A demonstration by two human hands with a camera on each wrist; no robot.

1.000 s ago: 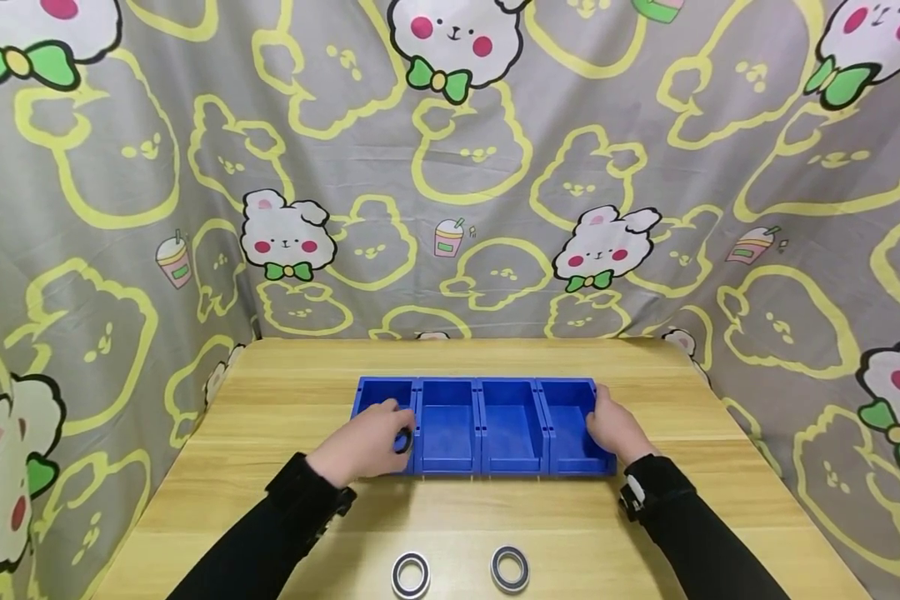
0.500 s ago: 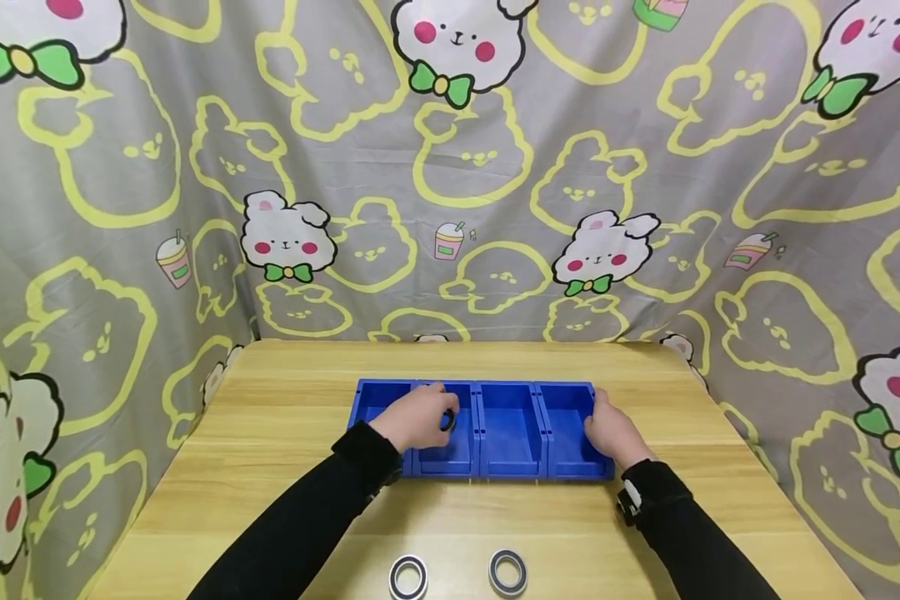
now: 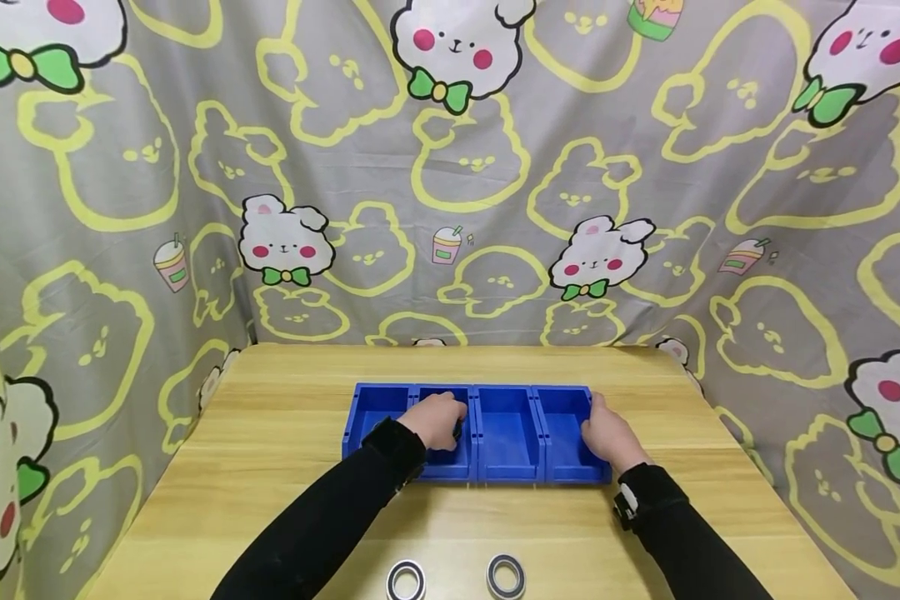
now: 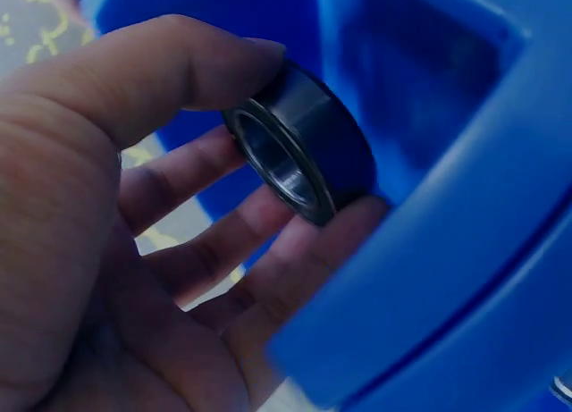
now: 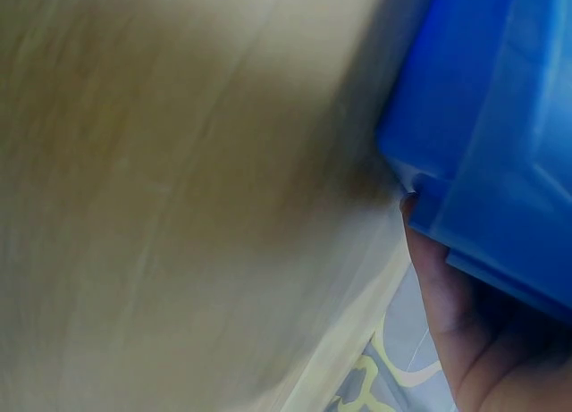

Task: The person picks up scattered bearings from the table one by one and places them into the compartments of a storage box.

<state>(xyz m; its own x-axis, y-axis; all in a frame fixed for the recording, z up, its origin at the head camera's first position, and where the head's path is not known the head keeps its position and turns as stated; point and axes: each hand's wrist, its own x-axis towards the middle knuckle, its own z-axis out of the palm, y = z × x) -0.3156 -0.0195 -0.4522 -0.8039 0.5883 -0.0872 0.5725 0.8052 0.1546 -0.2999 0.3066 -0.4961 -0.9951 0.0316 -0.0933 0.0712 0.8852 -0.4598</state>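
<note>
A row of several joined blue storage bins (image 3: 504, 437) sits on the wooden table in the head view. My left hand (image 3: 437, 421) is inside the second bin from the left. Between its thumb and fingertips it pinches a ball bearing (image 4: 326, 130), tilted on edge, clear in the left wrist view. Whether that bearing touches the bin floor I cannot tell. My right hand (image 3: 611, 429) grips the outer side wall of the rightmost bin; in the right wrist view its fingers are partly hidden behind the blue plastic (image 5: 487, 162).
Two more bearings lie flat near the table's front edge, a left bearing (image 3: 391, 581) and a right bearing (image 3: 491, 575). A printed grey curtain (image 3: 495, 208) hangs around the back and sides of the table (image 3: 292, 433).
My left hand has moved right with the bearing, from the leftmost bin into the second, and sits lower there now. The right hand has kept its grip on the end bin.
</note>
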